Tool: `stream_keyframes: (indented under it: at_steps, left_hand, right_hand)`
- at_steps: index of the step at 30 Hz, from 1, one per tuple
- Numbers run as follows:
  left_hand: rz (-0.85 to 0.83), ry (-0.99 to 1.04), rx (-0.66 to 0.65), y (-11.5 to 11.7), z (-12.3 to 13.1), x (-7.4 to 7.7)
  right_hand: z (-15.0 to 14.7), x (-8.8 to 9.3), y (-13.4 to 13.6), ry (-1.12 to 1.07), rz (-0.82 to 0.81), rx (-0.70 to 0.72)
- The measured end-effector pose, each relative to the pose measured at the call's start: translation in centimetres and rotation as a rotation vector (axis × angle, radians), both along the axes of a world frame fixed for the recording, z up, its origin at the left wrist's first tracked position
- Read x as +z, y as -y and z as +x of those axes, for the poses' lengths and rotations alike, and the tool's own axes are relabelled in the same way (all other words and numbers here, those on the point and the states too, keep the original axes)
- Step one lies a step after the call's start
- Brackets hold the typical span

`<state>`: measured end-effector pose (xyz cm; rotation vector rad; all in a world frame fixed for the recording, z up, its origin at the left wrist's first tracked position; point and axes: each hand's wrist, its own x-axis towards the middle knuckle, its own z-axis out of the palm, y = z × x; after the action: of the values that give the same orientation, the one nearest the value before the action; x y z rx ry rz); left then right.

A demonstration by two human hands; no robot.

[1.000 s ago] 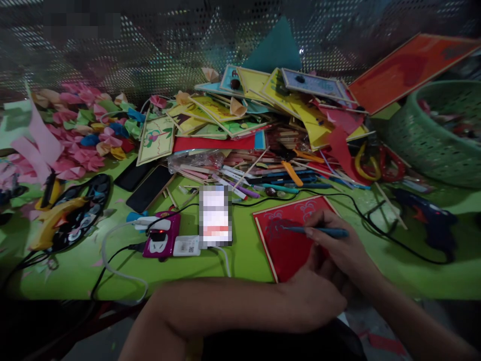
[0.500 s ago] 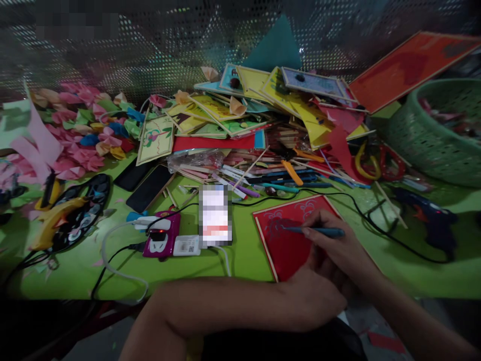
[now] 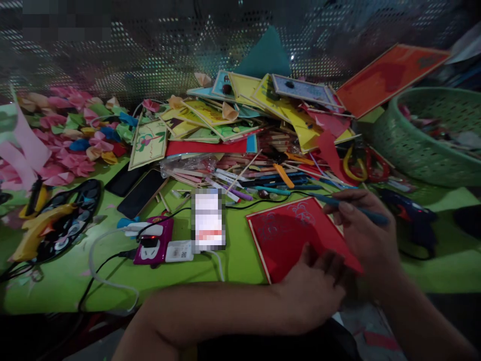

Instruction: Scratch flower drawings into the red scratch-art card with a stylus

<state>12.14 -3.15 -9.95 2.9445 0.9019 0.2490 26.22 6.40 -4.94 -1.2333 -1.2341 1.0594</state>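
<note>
A red card (image 3: 296, 240) edged with thin pale wooden sticks lies tilted on the green table in front of me. Two light-blue line drawings (image 3: 303, 214) of small figures show near its top edge. My right hand (image 3: 370, 230) grips a blue pen (image 3: 372, 215) just past the card's right edge, its tip pointing left and off the drawings. Across the card's lower part rests my left hand (image 3: 315, 286), fingers apart and slightly bent, with nothing visible in it. The forearm hides part of the card's bottom edge.
Behind the card lie loose pens (image 3: 278, 191), sticks and a heap of framed pictures (image 3: 210, 113). A lit phone (image 3: 208, 218) and purple power socket (image 3: 152, 250) with cables sit left. Glue guns (image 3: 411, 213) and a green basket (image 3: 417, 150) are around; paper flowers (image 3: 75, 135) are piled left.
My right hand has lifted the pen off the left drawing and moved right, past the card's edge. The second figure is now uncovered. My left hand stays on the card, fingers more visible.
</note>
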Motion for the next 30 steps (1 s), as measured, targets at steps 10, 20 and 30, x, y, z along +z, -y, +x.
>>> stream_keyframes:
  at_steps: [10,20,30]
  left_hand:
    - [-0.059,0.071,-0.024,-0.6,-1.2,1.9]
    - [-0.046,0.096,-0.023,-0.5,-0.9,1.1]
    - [-0.048,0.056,-0.029,-0.6,-1.2,1.7]
  right_hand:
    - [2.4,-0.5,-3.6,-0.081,-0.080,0.015]
    - [1.4,-1.7,-2.2,0.163,-0.187,0.272]
    - [1.2,-1.2,-2.1,0.275,-0.130,0.274]
